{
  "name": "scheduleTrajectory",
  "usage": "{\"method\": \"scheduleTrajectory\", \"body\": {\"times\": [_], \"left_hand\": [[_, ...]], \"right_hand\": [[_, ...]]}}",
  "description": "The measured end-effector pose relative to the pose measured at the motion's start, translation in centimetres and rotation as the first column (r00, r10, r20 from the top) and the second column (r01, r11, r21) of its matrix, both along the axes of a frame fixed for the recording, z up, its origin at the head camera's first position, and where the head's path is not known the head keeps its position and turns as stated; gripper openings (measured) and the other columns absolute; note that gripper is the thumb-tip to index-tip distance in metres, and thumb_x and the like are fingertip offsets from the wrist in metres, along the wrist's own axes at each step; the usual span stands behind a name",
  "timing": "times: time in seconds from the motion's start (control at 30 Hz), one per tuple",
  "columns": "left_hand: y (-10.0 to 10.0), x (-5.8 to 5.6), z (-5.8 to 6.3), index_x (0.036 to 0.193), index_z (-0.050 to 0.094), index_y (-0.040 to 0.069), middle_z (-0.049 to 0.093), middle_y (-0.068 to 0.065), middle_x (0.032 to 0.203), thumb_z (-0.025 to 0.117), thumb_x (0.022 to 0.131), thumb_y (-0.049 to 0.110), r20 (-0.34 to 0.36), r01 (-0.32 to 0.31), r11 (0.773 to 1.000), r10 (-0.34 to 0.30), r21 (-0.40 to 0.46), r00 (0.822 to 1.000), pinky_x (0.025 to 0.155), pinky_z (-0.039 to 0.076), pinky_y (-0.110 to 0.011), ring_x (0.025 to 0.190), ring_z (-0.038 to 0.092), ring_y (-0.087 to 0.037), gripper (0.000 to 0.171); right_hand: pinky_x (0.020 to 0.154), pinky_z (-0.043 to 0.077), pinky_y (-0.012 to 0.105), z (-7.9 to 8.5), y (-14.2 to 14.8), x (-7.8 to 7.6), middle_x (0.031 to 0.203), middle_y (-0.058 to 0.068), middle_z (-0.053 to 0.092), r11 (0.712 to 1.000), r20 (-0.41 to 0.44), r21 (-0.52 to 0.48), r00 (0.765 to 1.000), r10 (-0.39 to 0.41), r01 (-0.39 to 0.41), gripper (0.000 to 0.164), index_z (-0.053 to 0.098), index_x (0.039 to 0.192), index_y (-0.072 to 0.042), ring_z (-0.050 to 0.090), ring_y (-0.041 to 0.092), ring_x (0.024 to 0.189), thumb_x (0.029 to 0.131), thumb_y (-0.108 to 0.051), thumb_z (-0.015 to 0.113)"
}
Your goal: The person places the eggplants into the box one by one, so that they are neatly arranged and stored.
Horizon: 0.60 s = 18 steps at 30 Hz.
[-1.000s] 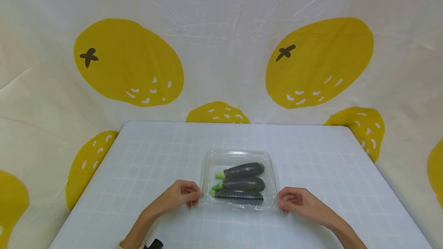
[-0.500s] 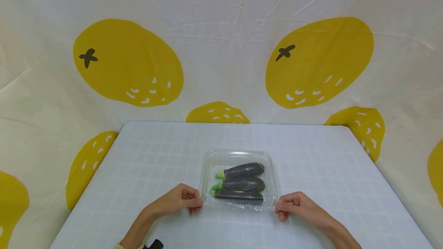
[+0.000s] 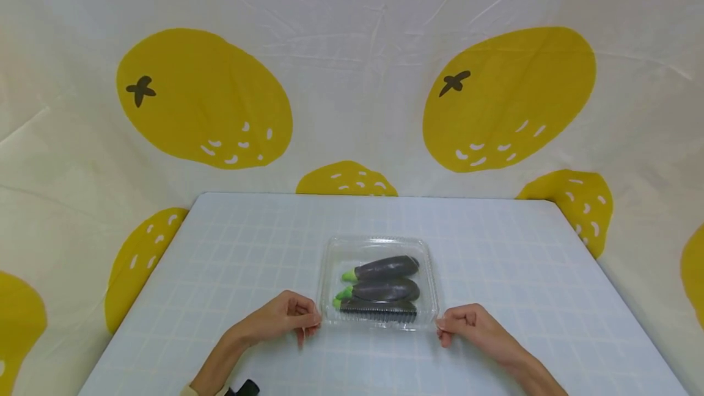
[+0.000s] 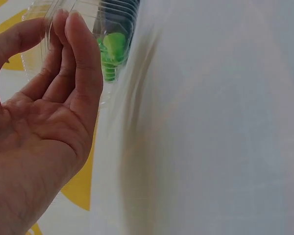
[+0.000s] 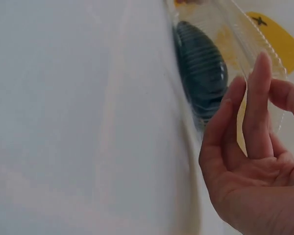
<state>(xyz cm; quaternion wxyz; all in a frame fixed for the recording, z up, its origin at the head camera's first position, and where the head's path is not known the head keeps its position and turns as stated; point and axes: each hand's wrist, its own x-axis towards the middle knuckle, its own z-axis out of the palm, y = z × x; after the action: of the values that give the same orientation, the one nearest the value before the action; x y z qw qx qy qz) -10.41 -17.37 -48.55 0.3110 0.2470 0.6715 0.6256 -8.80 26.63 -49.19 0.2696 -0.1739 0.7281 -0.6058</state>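
Note:
A clear plastic clamshell container (image 3: 379,247) with its lid down sits at the middle of the table. Three dark eggplants (image 3: 387,268) with green stem ends lie inside, side by side. My left hand (image 3: 288,319) pinches the rim at the near left corner between thumb and fingers. At the near right corner my right hand (image 3: 475,330) pinches the rim the same way. The left wrist view shows a green stem end (image 4: 115,46) through the ribbed plastic wall. A dark eggplant (image 5: 201,66) shows behind the ribs in the right wrist view.
The table (image 3: 258,231) wears a pale checked cloth. Behind it and at its sides hangs a white curtain (image 3: 357,78) printed with yellow fruit. A small black object (image 3: 247,387) shows near my left wrist at the bottom edge.
Both hands have slid toward the container's near corners, the right one also inward to the left. The container and eggplants appear shifted very slightly upward in the head view.

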Motion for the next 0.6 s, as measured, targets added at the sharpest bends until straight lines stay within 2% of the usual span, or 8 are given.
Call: {"method": "scheduleTrajectory", "body": {"times": [0.1, 0.23, 0.33, 0.6], "left_hand": [[-0.1, 0.0, 0.0, 0.097, 0.066, -0.015, 0.062, -0.036, 0.087, 0.062, 0.104, 0.014, 0.008, 0.001, 1.0, -0.001, -0.007, 1.0, 0.066, 0.06, -0.03, 0.077, 0.063, -0.014, 0.031], [-0.5, -0.1, 0.0, 0.101, 0.067, -0.013, 0.066, -0.019, 0.087, 0.061, 0.105, 0.018, 0.016, -0.013, 0.999, 0.014, -0.046, 1.0, 0.069, 0.06, -0.031, 0.078, 0.062, -0.014, 0.032], [-0.9, -0.1, 0.0, 0.103, 0.068, -0.01, 0.066, -0.009, 0.086, 0.061, 0.105, 0.021, 0.008, -0.046, 0.995, 0.047, -0.089, 0.999, 0.07, 0.061, -0.033, 0.077, 0.063, -0.014, 0.032], [-1.7, -0.5, 0.4, 0.103, 0.069, -0.005, 0.066, -0.009, 0.084, 0.063, 0.104, 0.021, -0.077, -0.125, 0.984, 0.116, -0.125, 0.99, 0.068, 0.061, -0.036, 0.074, 0.064, -0.019, 0.026]], "right_hand": [[0.093, 0.048, 0.022, 0.0, -0.1, 0.0, 0.084, 0.001, 0.074, 0.999, 0.004, 0.027, 1.0, -0.021, 0.021, 0.033, 0.072, 0.1, 0.008, 0.067, 0.013, 0.089, 0.107, -0.021, 0.056], [0.092, 0.05, 0.021, 0.1, 0.0, -0.1, 0.085, -0.001, 0.074, 1.0, 0.026, 0.026, 1.0, -0.002, 0.002, 0.033, 0.071, 0.105, 0.008, 0.067, 0.01, 0.087, 0.107, -0.021, 0.056], [0.09, 0.051, 0.022, 0.2, 0.4, -0.2, 0.085, 0.0, 0.073, 1.0, 0.009, 0.012, 1.0, 0.024, -0.024, 0.03, 0.071, 0.105, 0.007, 0.067, 0.011, 0.085, 0.107, -0.018, 0.055], [0.086, 0.051, 0.025, 0.6, 1.7, -0.5, 0.082, 0.015, 0.069, 0.999, -0.092, 0.013, 0.995, 0.044, -0.043, 0.024, 0.07, 0.1, 0.005, 0.067, 0.022, 0.083, 0.108, -0.012, 0.053]]}}
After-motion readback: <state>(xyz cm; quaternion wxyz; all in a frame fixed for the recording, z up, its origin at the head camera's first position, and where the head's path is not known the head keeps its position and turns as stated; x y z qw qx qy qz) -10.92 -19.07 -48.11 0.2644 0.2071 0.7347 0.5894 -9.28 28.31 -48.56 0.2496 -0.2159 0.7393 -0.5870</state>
